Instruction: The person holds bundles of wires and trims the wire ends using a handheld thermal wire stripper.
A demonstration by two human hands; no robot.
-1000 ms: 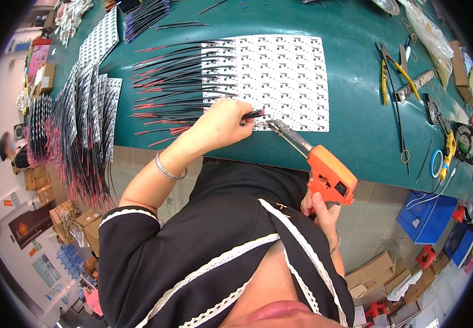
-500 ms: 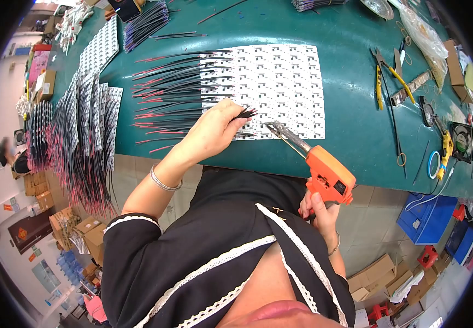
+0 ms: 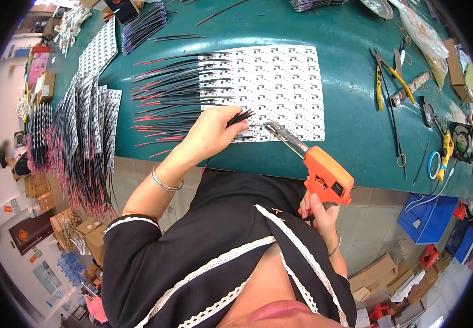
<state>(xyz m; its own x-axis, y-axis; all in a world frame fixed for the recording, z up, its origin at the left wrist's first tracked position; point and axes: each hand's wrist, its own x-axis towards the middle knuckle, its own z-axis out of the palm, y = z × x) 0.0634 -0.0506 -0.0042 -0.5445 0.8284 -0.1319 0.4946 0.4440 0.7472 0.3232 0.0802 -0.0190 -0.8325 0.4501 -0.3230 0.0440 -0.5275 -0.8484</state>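
A white circuit board panel (image 3: 280, 82) lies flat on the green table, with rows of small dark parts. Black wires with red ends (image 3: 165, 87) extend leftward from its left columns. My left hand (image 3: 212, 134) rests over the panel's lower left, closed around a bundle of black wires (image 3: 241, 117) whose ends point right. In my right hand (image 3: 319, 210) is an orange soldering gun (image 3: 329, 175), gripped by its handle. Its metal tip points up and left, close to the panel's lower part, just right of the wire bundle. Whether the tip touches the panel I cannot tell.
Wired panels (image 3: 83, 126) hang over the table's left edge. A wire bundle (image 3: 144, 27) lies at the back left. To the right are yellow-handled pliers (image 3: 392, 79), scissors, a tape roll (image 3: 434, 165) and a small fan (image 3: 460, 142). A blue bin (image 3: 427, 218) stands below.
The soldering gun has shifted very slightly left, bringing its tip a little nearer the wire bundle. My left hand keeps its hold and has barely moved.
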